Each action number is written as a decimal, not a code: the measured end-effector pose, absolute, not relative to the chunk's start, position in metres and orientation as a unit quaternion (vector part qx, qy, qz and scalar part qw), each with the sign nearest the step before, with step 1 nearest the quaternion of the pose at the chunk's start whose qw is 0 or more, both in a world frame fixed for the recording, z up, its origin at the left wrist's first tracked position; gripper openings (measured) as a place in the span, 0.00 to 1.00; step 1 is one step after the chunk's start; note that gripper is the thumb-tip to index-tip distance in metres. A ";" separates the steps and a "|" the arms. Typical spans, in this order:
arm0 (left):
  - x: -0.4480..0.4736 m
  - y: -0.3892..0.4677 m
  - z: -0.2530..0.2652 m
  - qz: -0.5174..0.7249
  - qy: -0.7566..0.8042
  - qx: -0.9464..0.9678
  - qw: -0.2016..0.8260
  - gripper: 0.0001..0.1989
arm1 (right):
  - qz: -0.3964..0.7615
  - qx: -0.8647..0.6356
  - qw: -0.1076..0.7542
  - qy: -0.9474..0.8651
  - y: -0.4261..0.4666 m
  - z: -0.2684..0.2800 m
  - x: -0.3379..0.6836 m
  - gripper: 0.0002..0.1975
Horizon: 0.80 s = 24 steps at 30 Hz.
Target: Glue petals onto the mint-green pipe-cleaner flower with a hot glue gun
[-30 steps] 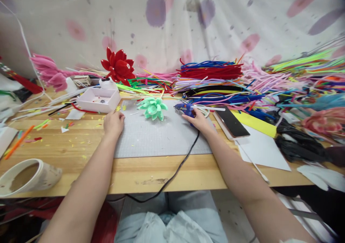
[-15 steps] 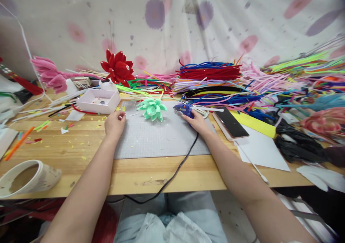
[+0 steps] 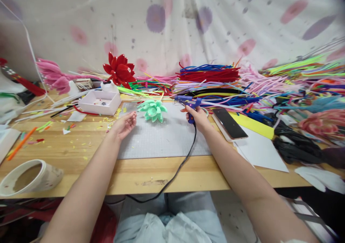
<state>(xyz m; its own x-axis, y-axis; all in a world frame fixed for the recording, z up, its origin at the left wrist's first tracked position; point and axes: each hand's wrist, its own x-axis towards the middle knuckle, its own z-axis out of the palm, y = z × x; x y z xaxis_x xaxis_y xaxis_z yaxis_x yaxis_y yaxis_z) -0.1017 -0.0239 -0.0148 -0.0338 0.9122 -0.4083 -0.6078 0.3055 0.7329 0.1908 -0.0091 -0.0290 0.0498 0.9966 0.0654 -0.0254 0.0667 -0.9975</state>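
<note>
Gripping blue glue gun point(image 3: 185, 101) in right hand point(image 3: 201, 117), pointed left; nearer mint-green flower point(image 3: 153, 110), just left of it, with curled fingers of left hand point(image 3: 124, 125); cannot tell if holding anything.

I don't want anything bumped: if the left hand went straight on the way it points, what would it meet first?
The left hand would probably meet the green flower first, though depth is hard to judge from this view.
</note>
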 end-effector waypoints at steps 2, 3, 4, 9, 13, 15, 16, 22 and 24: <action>-0.095 -0.028 -0.015 0.558 0.424 0.149 0.698 0.06 | 0.477 -0.468 0.556 -0.494 -0.009 -0.023 0.185 0.22; -0.092 -0.029 -0.017 0.555 0.415 0.143 0.706 0.06 | 0.479 -0.460 0.557 -0.497 -0.010 -0.021 0.183 0.21; -0.090 -0.031 -0.019 0.553 0.408 0.142 0.713 0.06 | 0.483 -0.453 0.554 -0.504 -0.010 -0.020 0.180 0.21; -0.082 -0.033 -0.030 0.545 0.393 0.159 0.723 0.06 | 0.524 -0.421 0.502 -0.545 -0.020 -0.028 0.167 0.19; -0.080 -0.035 -0.035 0.535 0.406 0.176 0.720 0.07 | 0.542 -0.414 0.445 -0.580 -0.027 -0.040 0.159 0.18; -0.077 -0.036 -0.036 0.528 0.409 0.195 0.718 0.06 | 0.541 -0.413 0.427 -0.595 -0.029 -0.044 0.157 0.18; -0.076 -0.037 -0.037 0.524 0.411 0.205 0.717 0.06 | 0.538 -0.416 0.417 -0.603 -0.029 -0.045 0.155 0.18; -0.071 -0.040 -0.040 0.507 0.434 0.237 0.706 0.05 | 0.509 -0.451 0.389 -0.621 -0.032 -0.049 0.150 0.19; -0.071 -0.039 -0.041 0.506 0.439 0.245 0.701 0.05 | 0.504 -0.455 0.395 -0.619 -0.032 -0.049 0.149 0.19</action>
<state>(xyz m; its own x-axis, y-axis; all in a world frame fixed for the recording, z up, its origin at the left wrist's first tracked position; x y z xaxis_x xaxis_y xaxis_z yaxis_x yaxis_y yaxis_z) -0.0710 -0.0392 -0.0406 0.1021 0.9244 -0.3675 -0.4942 0.3677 0.7878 0.1488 -0.0321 -0.0495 -0.2741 0.9612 0.0303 0.1653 0.0781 -0.9831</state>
